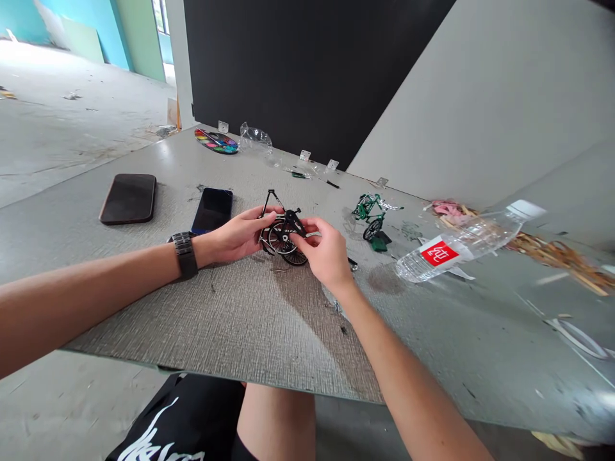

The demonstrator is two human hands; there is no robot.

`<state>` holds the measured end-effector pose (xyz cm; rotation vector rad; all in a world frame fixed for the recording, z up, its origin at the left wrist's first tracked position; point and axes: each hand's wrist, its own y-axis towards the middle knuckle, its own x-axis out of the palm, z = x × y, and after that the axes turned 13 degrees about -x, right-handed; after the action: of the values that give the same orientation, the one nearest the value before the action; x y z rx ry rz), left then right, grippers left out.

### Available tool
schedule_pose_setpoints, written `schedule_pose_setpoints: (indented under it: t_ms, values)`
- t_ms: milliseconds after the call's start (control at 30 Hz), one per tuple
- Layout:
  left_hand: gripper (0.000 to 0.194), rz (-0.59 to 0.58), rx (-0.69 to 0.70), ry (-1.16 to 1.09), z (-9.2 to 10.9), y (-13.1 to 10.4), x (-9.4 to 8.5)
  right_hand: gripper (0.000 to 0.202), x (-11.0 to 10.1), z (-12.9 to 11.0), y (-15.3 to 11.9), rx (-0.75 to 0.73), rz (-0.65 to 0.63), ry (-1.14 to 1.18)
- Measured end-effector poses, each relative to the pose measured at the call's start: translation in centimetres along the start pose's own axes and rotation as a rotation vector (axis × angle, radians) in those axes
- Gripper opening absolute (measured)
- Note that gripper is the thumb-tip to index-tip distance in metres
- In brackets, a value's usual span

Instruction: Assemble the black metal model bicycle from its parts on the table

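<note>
Between my hands, just over the table, is a black model bicycle (282, 235) with spoked wheels and a thin frame sticking up. My left hand (244, 234), with a dark watch on the wrist, grips its left side between thumb and fingers. From the right, my right hand (325, 248) pinches the bicycle near a black part by the wheel; the fingertips partly hide what they hold. A second model bicycle, green (371, 214), stands to the right beside a small dark green piece (379, 243).
A clear plastic bottle (473, 240) with a red label is at the right. Two dark phone-like devices, one larger (129, 199) and one smaller (213, 210), lie left. Toward the back are a paint palette (216, 141), clear plastic packaging (255, 139) and a small green-handled tool (298, 175).
</note>
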<state>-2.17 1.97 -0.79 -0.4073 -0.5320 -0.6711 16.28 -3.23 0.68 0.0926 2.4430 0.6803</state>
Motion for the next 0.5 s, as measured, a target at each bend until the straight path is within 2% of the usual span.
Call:
schedule_pose_setpoints:
  t_ms: [200, 500]
  values:
    - [0.015, -0.006, 0.045, 0.004, -0.09, -0.13, 0.43, 0.036, 0.22, 0.32, -0.07, 0.072, -0.003, 0.171]
    - [0.016, 0.126, -0.007, 0.065, -0.41, 0.51, 0.01, 0.032, 0.20, 0.34, 0.14, 0.044, -0.022, 0.147]
